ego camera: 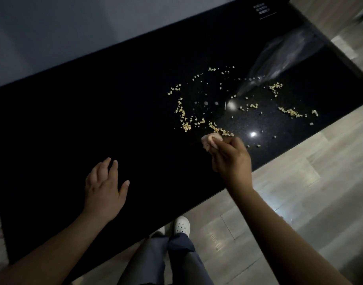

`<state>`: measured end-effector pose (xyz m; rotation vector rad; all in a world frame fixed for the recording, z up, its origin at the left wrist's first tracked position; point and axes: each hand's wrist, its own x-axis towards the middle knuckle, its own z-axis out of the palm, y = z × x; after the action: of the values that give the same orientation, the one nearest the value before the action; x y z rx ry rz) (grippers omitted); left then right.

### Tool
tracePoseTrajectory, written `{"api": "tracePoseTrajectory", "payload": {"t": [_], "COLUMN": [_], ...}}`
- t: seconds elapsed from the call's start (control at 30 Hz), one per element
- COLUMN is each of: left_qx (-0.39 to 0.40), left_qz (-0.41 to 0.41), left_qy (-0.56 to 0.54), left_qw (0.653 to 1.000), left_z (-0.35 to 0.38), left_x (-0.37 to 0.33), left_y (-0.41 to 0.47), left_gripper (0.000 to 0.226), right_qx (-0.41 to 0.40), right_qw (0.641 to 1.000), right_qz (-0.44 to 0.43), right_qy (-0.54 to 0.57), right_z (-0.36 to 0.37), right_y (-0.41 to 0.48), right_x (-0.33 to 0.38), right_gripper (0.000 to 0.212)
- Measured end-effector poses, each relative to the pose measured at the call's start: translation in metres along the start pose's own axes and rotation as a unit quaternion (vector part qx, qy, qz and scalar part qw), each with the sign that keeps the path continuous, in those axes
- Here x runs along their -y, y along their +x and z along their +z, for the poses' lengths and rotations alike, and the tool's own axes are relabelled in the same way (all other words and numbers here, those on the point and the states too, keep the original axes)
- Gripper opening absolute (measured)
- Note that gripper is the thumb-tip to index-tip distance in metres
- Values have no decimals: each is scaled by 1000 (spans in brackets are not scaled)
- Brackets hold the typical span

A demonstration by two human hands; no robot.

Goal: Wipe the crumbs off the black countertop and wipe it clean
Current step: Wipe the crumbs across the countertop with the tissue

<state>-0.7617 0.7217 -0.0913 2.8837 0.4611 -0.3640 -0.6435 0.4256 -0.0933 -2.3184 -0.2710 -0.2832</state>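
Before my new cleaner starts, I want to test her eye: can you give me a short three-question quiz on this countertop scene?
1. True or false: the left hand holds the cloth.
2. Which lies at the far right of the countertop? A) a plate B) a clear plastic bag C) a sponge
3. Fill in: the crumbs lie mostly on the ___ half of the countertop.

Key:
1. False; the right hand grips it, and the left rests flat and empty.
2. B
3. right
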Motion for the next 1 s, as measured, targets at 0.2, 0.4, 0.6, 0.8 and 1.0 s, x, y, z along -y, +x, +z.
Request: {"api": "tracePoseTrajectory", "payload": {"t": [0.2,0.4,0.6,0.8,1.0], "left_qx": [-29,-29,-21,-9,-23], "left_qz": [-23,41,52,75,90], "left_qy": [-76,-121,-136,-133,-92], "left_qw": [996,991,989,988,991], "left_z": [-12,-27,-31,-29,-23], "left_x": [-8,-11,-8,-22,-43], "left_y": [17,51,76,96,119], "left_gripper": [50,44,45,45,45], "right_qx": [19,43,57,24,-51], "right_qw": [998,999,996,993,984], "right_qz": [18,18,2,57,144], "right_qy": [64,16,-75,-98,-89], "right_z": [53,111,129,100,45], "right_y": [10,47,51,56,70], "right_x": [52,72,66,28,-11], "right_gripper": [21,21,25,25,19]}}
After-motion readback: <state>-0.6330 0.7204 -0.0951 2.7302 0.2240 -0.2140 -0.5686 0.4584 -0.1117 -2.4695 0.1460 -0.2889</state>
